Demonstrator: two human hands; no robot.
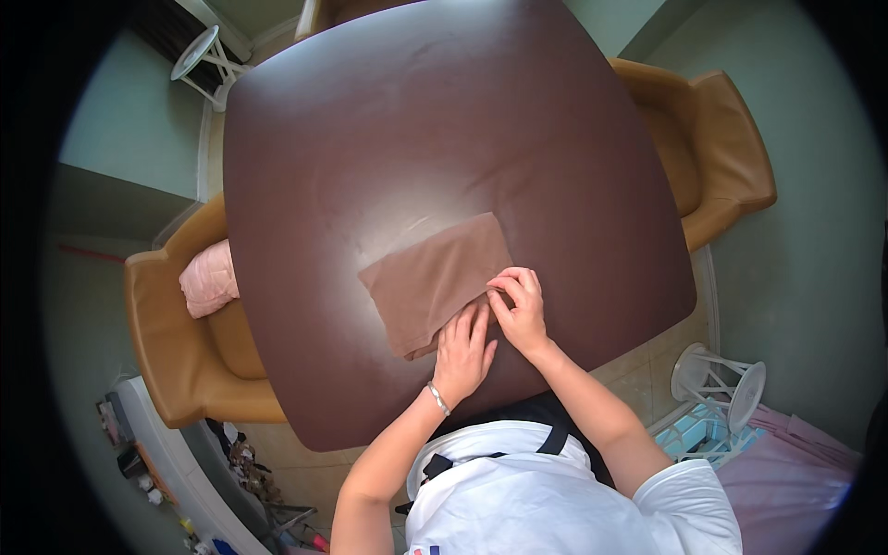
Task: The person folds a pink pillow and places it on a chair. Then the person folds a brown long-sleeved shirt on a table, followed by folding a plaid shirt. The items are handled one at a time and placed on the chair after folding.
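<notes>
A folded brown cloth [444, 277] lies at a slant on the dark brown table, near the side where I stand. My right hand [522, 311] pinches the cloth's near right edge between thumb and fingers. Just left of it, my left hand [463, 357] rests flat with its fingertips on the cloth's near edge and the thumb spread away. A silver bracelet [439, 399] circles my left wrist. Beneath my fingers the lower layers of the cloth are partly hidden.
The table [416, 139] has rounded corners and a glossy top. Tan armchairs stand at its left [159, 333] and right [735, 146]; a pink cushion-like bundle [209, 279] sits on the left one. White stools are at the upper left [198, 55] and lower right [746, 395].
</notes>
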